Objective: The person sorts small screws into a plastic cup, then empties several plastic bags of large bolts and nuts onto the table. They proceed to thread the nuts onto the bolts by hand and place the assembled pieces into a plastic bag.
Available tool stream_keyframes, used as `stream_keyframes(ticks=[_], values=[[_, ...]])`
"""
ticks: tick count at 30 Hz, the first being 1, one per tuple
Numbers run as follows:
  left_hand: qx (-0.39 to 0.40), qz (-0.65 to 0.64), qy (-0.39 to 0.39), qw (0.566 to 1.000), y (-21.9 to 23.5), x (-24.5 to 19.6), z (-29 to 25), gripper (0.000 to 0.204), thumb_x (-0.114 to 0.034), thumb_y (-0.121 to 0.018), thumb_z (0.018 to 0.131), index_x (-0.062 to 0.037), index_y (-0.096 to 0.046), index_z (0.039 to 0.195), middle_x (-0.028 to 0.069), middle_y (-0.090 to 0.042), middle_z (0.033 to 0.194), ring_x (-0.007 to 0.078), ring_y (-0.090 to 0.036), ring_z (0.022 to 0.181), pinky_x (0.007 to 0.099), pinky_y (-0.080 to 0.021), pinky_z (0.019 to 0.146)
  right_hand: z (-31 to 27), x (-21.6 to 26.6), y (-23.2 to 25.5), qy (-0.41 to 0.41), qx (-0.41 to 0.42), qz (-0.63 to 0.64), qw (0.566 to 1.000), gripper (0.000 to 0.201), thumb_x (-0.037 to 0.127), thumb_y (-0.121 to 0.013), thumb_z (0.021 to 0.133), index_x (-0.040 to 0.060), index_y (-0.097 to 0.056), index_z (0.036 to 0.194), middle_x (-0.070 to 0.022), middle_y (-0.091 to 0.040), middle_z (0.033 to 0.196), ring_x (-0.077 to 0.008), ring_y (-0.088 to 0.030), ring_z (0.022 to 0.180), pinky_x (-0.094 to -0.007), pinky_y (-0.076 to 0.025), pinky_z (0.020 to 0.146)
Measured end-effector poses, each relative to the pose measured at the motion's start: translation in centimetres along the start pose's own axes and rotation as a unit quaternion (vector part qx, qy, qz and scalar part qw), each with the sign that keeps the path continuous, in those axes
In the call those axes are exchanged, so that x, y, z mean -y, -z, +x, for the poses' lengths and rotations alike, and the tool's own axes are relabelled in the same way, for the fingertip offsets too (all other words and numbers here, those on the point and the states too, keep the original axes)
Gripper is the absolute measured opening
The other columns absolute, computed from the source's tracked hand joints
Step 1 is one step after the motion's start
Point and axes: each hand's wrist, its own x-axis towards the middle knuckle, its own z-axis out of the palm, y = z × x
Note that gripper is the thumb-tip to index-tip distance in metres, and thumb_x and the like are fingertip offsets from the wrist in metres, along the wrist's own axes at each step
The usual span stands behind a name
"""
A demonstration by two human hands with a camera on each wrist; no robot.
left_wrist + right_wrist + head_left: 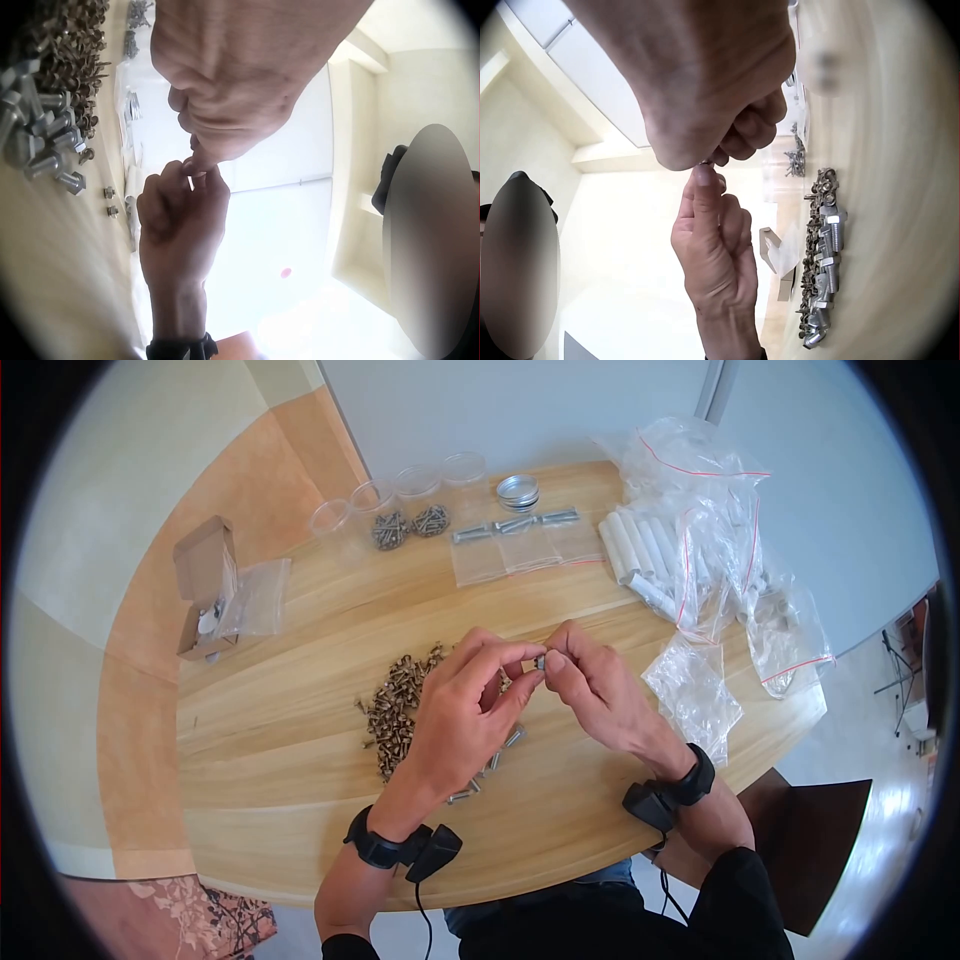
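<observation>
Over the table, my left hand [460, 710] and right hand [605, 695] meet at the fingertips. Both pinch a small silvery metal fastener [541, 662], mostly covered by the fingers; I cannot tell its exact kind. Below the left hand lies a heap of small bronze-coloured screws [393, 710]. Larger silver hex bolts [45, 135] lie beside that heap, partly hidden under the left hand in the head view. Two small fasteners [111, 202] sit apart from the bolts in the left wrist view.
Clear round tubs stand at the back, and two hold screws [390, 530]. Beside them are stacked metal lids [517, 490] and bagged bolts [515, 525]. White tubes [640, 545] and plastic bags [700, 470] occupy the right. An opened cardboard box [205, 550] stands left.
</observation>
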Motion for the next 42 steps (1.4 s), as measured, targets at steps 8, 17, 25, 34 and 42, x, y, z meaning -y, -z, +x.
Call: stream_keyframes(ticks=[8, 17, 25, 34, 42], values=[[0.0, -0.002, 0.007, 1.0, 0.2, -0.2, 0.1, 0.026, 0.001, -0.077, 0.087, -0.0059, -0.072, 0.112, 0.0029, -0.06, 0.088, 0.0101, -0.051, 0.058, 0.0284, -0.042, 0.053, 0.0, -0.6, 0.2, -0.037, 0.022, 0.029, 0.999, 0.026, 0.023, -0.051, 0.108, 0.0009, -0.053, 0.095, -0.0085, -0.05, 0.065, -0.0154, -0.047, 0.058, -0.034, -0.041, 0.054], [0.003, 0.066, -0.101, 0.993, 0.1, -0.4, 0.1, 0.024, 0.002, -0.076, 0.086, -0.0045, -0.069, 0.108, 0.0074, -0.062, 0.09, 0.0205, -0.065, 0.066, 0.0339, -0.049, 0.055, -0.2, -1.2, 0.3, -0.001, 0.019, 0.023, 1.0, 0.019, 0.017, -0.053, 0.106, 0.0015, -0.054, 0.095, -0.0103, -0.051, 0.064, -0.0179, -0.052, 0.055, -0.0342, -0.042, 0.053], [-0.011, 0.057, -0.087, 0.995, 0.0, -0.7, 0.0, 0.024, 0.006, -0.074, 0.085, -0.0038, -0.067, 0.106, 0.0087, -0.061, 0.091, 0.0255, -0.067, 0.069, 0.0362, -0.051, 0.057, -0.6, -0.1, -0.4, 0.031, -0.01, -0.011, 0.999, 0.023, 0.02, -0.057, 0.105, 0.0011, -0.054, 0.091, -0.0104, -0.052, 0.061, -0.0232, -0.053, 0.051, -0.037, -0.042, 0.051], [-0.045, 0.144, -0.111, 0.982, -0.7, -0.4, -0.3, 0.024, 0.011, -0.073, 0.083, -0.0031, -0.067, 0.101, 0.0107, -0.061, 0.089, 0.0251, -0.065, 0.07, 0.0356, -0.05, 0.058, -1.1, -0.2, -2.1, 0.001, -0.052, 0.016, 0.998, 0.025, 0.022, -0.055, 0.105, 0.0001, -0.053, 0.092, -0.018, -0.059, 0.063, -0.037, -0.059, 0.055, -0.0447, -0.045, 0.052], [0.095, 0.241, 0.03, 0.965, 0.4, 0.6, 3.9, 0.016, 0.001, -0.072, 0.088, -0.0016, -0.071, 0.103, 0.0074, -0.06, 0.087, 0.0169, -0.06, 0.071, 0.0303, -0.046, 0.061, -2.9, 0.2, -6.1, -0.101, -0.051, 0.152, 0.982, 0.017, 0.014, -0.047, 0.102, -0.0026, -0.048, 0.102, -0.0298, -0.063, 0.084, -0.0493, -0.063, 0.083, -0.0551, -0.049, 0.076]])
